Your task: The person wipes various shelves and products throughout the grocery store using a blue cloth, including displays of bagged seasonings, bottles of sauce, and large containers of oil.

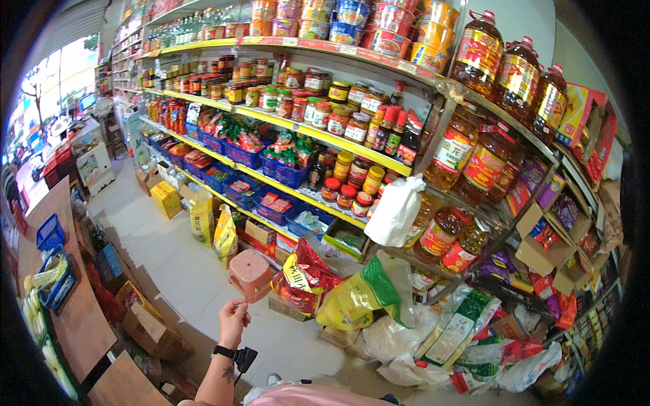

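Observation:
My left hand [234,319] reaches up from the bottom of the head view, above the tiled floor [198,299]. Its fingers are curled in, and nothing shows in them. A black strap with a small black device [246,359] is around that wrist. Closest to the fingertips in the picture is a pink plastic stool [250,274]; the hand looks apart from it. To the right stand a red printed sack [304,279] and a yellow-green plastic sack [350,299]. My right hand is out of view.
Long store shelves [325,134] hold jars, bottles and blue baskets [287,171]. Large cooking oil bottles [477,53] fill the right end. Plastic bags [457,330] lie on the floor there. At left, a wooden counter [76,304] bears vegetables, with a cardboard box [152,330] beside it.

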`<state>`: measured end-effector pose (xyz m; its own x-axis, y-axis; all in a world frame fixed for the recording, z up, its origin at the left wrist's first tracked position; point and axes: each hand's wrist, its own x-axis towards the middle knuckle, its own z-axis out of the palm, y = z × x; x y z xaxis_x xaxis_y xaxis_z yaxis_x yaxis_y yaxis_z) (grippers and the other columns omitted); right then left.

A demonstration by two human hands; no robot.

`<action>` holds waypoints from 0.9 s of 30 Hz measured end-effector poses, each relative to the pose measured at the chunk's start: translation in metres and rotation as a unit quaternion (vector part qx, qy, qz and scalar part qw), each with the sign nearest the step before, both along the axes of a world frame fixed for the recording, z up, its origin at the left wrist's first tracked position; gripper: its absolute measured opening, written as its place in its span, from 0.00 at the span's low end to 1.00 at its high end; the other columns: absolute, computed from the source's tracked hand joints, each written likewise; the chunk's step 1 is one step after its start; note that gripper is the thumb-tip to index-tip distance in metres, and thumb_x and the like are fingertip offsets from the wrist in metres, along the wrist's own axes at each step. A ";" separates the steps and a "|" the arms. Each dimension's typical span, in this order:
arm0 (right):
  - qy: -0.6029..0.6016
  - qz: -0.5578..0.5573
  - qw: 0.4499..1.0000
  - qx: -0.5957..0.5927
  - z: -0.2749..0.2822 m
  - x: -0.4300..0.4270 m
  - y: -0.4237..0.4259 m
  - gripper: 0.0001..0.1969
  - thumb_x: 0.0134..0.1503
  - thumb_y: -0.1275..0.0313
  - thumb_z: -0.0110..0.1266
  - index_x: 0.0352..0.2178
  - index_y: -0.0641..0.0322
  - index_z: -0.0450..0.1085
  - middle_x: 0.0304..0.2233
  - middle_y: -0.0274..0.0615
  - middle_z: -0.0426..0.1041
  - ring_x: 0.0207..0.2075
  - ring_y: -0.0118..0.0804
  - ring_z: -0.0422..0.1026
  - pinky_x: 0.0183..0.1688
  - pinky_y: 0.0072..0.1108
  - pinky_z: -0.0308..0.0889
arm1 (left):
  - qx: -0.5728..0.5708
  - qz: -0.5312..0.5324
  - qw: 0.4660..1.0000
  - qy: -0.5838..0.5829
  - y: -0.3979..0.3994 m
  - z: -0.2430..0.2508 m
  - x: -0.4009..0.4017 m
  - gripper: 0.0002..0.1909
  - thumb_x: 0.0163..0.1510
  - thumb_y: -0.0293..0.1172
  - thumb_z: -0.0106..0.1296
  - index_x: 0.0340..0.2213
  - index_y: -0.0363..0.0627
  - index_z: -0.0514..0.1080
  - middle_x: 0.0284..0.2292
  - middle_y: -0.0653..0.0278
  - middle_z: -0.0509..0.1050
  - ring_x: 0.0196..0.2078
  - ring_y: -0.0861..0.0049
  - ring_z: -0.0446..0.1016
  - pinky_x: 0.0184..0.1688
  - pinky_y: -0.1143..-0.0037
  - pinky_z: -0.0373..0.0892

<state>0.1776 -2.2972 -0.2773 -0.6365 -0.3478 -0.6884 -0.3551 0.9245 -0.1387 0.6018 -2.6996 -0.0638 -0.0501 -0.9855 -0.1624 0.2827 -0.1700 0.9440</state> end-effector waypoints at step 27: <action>0.046 0.002 0.996 -0.071 0.004 0.046 -0.066 0.31 0.45 0.52 0.55 0.42 0.71 0.65 0.42 0.57 0.68 0.43 0.51 0.68 0.46 0.33 0.63 | 0.054 0.055 0.997 -0.030 0.011 0.001 0.062 0.07 0.53 0.28 0.49 0.35 0.39 0.70 0.16 0.70 0.67 0.13 0.92 0.55 0.14 0.87 0.48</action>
<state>0.2241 -2.3630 -0.2735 -0.6935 -0.4397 -0.5707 -0.3758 0.8966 -0.2341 0.6639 -2.6882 -0.0626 0.0709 -0.9611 -0.2668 0.2490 -0.2419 0.9378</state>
